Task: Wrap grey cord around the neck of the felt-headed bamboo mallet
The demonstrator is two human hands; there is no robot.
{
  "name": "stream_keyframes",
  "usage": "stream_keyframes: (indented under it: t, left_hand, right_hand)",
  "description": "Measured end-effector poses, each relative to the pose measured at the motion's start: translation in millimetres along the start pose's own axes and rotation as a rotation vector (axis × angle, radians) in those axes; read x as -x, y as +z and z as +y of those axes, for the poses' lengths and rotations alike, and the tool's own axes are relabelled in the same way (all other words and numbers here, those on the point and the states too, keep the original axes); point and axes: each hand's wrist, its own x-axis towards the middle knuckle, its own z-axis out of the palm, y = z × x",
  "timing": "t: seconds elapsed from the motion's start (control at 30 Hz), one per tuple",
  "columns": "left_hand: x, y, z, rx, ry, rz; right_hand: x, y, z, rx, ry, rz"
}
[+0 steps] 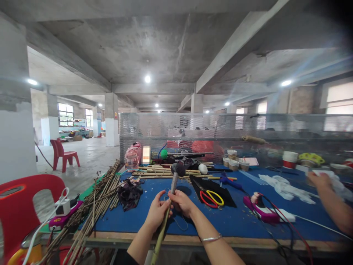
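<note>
Upright but tilted, a greenish stick stands between my hands, its lower end reaching below the table edge. Its upper part is covered in a grey wrap and topped by a dark rounded head. My left hand is closed around the stick just under the wrap. On the other side, my right hand grips the stick at the wrap's lower end. A thin cord loops out by my fingers and hangs over the blue tabletop; which fingers pinch it is hidden.
Red-and-yellow-handled scissors lie on black cloth, near a blue glue gun. Dry stalks and crumpled dark fabric are at left. A purple power strip trails cables. Another person's hand reaches in at right.
</note>
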Motion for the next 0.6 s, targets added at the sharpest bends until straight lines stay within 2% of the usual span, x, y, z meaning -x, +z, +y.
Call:
stream_keyframes:
  t: [0.17,0.27,0.43,0.6]
  left_hand:
    - [-1.5,-0.5,-3.6,-0.117,0.136,0.089]
    - [-0.3,0.5,-2.0,-0.087,0.077,0.091]
    - [2.9,3.5,2.1,-0.039,-0.024,-0.015]
    - [-1.4,-0.3,-1.2,-0.112,0.149,0.126]
  right_hand:
    - [-1.0,0.2,-0.2,0.009,0.002,0.033]
    - [-1.3,0.0,-0.2,-0.013,0.015,0.027]
    - [-1.4,-0.9,0.5,-0.033,0.016,0.007]
    - [-1.1,-1.4,-0.9,-0.037,0.030,0.011]
